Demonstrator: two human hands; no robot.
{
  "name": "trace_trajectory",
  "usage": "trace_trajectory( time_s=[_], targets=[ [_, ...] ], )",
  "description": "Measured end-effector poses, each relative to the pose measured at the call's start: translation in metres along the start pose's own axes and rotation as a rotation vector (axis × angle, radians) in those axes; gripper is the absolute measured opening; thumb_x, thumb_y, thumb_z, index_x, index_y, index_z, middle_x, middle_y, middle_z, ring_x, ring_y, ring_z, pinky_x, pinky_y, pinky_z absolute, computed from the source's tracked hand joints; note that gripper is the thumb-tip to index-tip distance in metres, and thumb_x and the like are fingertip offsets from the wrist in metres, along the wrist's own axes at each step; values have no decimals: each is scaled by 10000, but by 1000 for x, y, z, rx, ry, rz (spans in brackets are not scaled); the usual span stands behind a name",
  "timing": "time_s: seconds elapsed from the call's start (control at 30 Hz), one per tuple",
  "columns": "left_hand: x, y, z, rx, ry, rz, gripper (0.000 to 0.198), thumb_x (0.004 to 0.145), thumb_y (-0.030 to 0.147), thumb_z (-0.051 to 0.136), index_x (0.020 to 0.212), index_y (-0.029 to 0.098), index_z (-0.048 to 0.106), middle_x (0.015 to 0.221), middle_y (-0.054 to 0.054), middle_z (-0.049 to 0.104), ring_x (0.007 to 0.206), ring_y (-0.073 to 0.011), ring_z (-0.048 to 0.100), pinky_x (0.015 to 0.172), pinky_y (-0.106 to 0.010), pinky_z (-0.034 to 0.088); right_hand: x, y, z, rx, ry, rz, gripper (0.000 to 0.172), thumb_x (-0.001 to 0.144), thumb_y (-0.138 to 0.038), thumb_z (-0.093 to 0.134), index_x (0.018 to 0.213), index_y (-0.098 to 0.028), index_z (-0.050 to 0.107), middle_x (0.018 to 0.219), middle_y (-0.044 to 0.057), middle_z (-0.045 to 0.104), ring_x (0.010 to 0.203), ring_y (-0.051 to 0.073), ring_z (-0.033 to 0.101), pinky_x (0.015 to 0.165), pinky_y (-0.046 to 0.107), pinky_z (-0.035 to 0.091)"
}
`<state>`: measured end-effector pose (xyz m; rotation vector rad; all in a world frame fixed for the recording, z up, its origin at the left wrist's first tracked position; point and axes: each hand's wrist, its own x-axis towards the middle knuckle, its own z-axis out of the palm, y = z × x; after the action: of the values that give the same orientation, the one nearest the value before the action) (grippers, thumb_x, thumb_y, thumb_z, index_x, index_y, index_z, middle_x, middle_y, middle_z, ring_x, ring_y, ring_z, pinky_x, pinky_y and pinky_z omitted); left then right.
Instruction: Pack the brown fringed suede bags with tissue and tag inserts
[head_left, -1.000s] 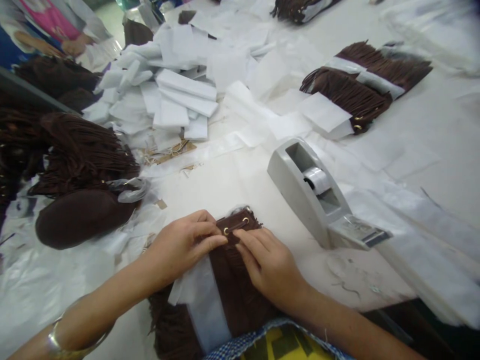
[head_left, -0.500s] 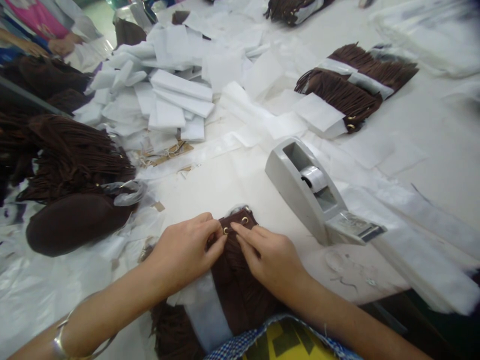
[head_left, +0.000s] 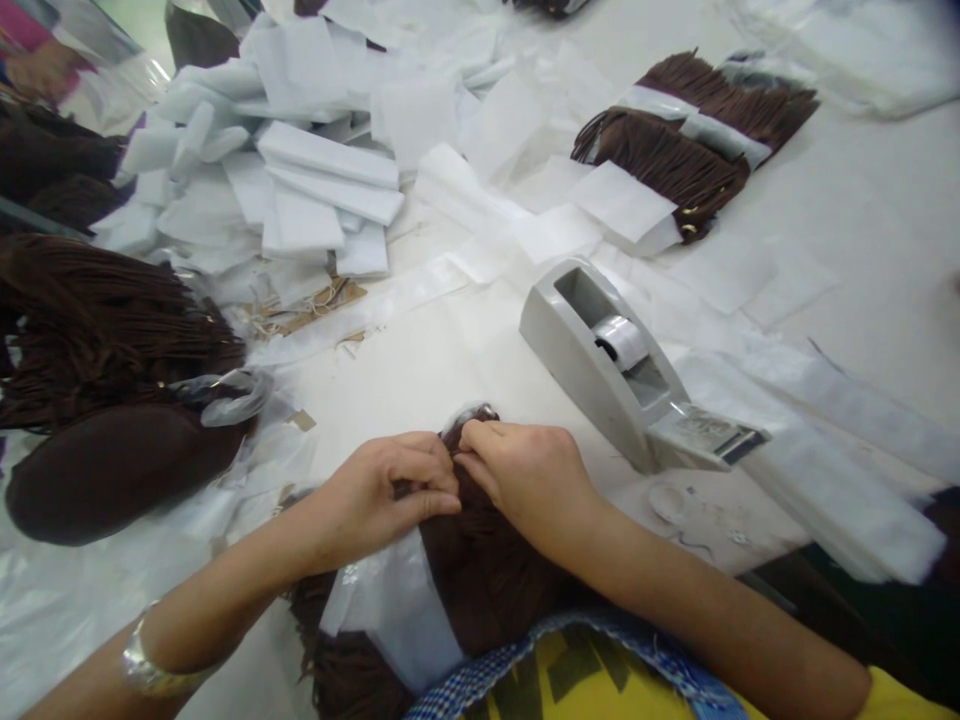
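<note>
A dark brown fringed bag (head_left: 484,565) lies at the table's near edge against my body, with a whitish wrapping band (head_left: 416,610) around it. My left hand (head_left: 401,482) is closed in a pinch on the left side of the bag's top edge. Close beside it, my right hand (head_left: 529,470) pinches the same edge with thumb and fingers. The fingertips nearly meet and cover the eyelets there, so any small part between them is hidden. Just beyond the hands, a bit of clear plastic (head_left: 472,412) shows at the bag's end.
A grey tape dispenser (head_left: 607,360) stands right of my hands. White foam sheets (head_left: 322,190) are heaped at the back left. More fringed bags lie to the left (head_left: 120,340) and back right (head_left: 697,140). Plastic sleeves (head_left: 847,480) hang over the right edge. Another person's hand (head_left: 45,70) shows far left.
My right hand's extended fingers have drawn in to a pinch at the bag's top edge, covering the eyelets. My left hand stays pinched there. The view has shifted slightly.
</note>
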<state>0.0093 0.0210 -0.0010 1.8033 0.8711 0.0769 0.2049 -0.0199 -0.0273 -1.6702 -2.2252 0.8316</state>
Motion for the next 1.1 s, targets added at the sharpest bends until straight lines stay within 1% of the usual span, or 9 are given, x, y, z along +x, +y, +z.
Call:
trace_trajectory(
  time_s=[0.13,0.3,0.4,0.5,0.6,0.77,0.9,1.0,1.1],
  targets=[
    [1,5,-10,-9,35,-24,149,904,285,641,826,190,725,860,-27,686,815,-136,633,765,-242,491,0,9,8,137,64,-40,130,963,-312,594,921,-212,666,892,17,752,777,174,691,648,262,414],
    [3,4,-18,-16,262,-162,207,911,375,618,971,209,726,925,-29,713,867,-163,649,794,-275,519,-10,26,8,438,117,-133,210,988,-324,561,1160,-261,662,1106,-2,748,977,160,706,838,263,508],
    [-4,5,-17,-11,473,-200,324,899,415,635,1151,216,684,1024,-50,724,906,-176,667,839,-302,534,-23,39,0,323,202,-94,182,951,-353,617,1084,-261,702,1045,8,757,942,182,707,832,295,528],
    [-22,11,-8,92,655,-182,300,897,404,646,1135,226,684,1114,-52,709,943,-176,670,889,-315,532,-34,44,-7,66,389,-2,148,952,-276,604,1031,-221,716,1004,63,743,948,227,676,844,360,526],
    [-46,20,14,253,754,-113,212,924,342,613,1094,236,685,1140,-45,692,1023,-186,652,926,-325,525,-37,35,-4,39,486,-80,233,963,-197,553,1163,-205,673,1181,90,689,1101,239,611,956,405,505],
    [-83,21,69,592,743,43,208,942,196,571,1122,242,665,1257,-58,663,1205,-205,591,1070,-400,456,-26,19,12,83,265,-523,186,928,-263,626,1099,-214,679,1437,82,534,1364,249,439,1108,449,421],
    [-103,12,110,870,644,138,278,922,162,583,1187,222,642,1403,-77,590,1370,-269,472,1185,-526,308,-28,33,8,-112,302,-347,130,913,-269,640,958,-157,689,1440,163,520,1386,340,403,1091,542,408],
    [-112,7,133,956,650,147,349,927,162,565,1271,208,604,1450,-90,550,1407,-281,429,1187,-528,310,-37,36,0,-163,427,-184,128,925,-156,574,956,-135,697,1383,197,558,1312,337,479,1050,523,449],
    [-114,-1,149,960,700,163,393,937,159,545,1327,204,571,1451,-96,548,1404,-274,436,1169,-513,350,-38,21,5,-98,408,-415,240,946,-129,529,1126,-193,675,1348,124,596,1293,252,502,1075,447,446]
  ],
)
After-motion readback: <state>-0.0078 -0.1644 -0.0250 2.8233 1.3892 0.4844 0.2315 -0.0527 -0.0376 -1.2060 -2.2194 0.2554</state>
